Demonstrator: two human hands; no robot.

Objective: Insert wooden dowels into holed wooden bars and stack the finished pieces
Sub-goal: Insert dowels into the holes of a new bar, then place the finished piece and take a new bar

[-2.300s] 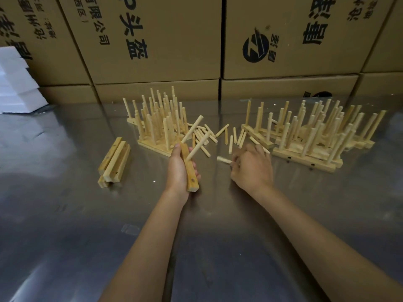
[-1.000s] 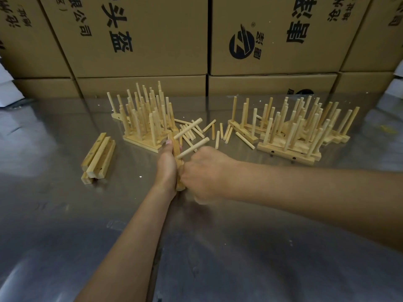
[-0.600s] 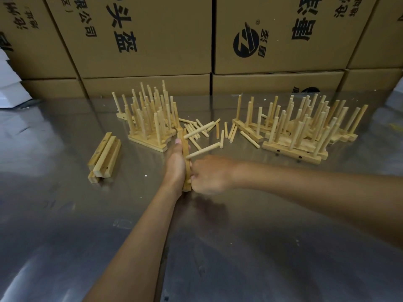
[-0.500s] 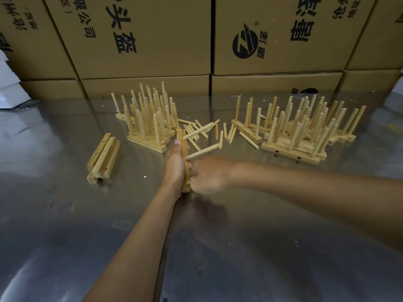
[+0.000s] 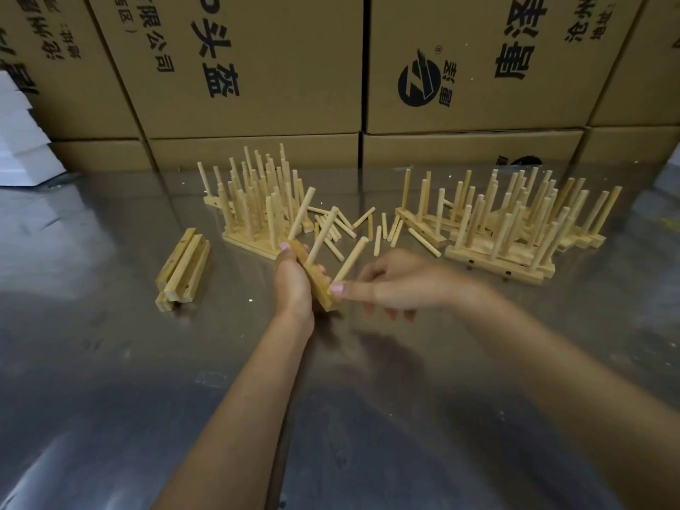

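Your left hand [image 5: 294, 285] grips the bar [image 5: 315, 279] above the table [image 5: 110, 362], three dowels standing in it. Your right hand [image 5: 395, 285], fingers loosely spread, touches the nearest dowel [image 5: 349, 260]; if half-seated, it may tilt or drop out.

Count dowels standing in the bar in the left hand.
3: on the bar gripped by the left hand, a far dowel, a middle dowel and a near dowel by the right hand.

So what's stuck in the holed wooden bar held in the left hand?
Three light wooden dowels stand in the holed wooden bar. The left hand covers its near side, so any further holes are hidden.
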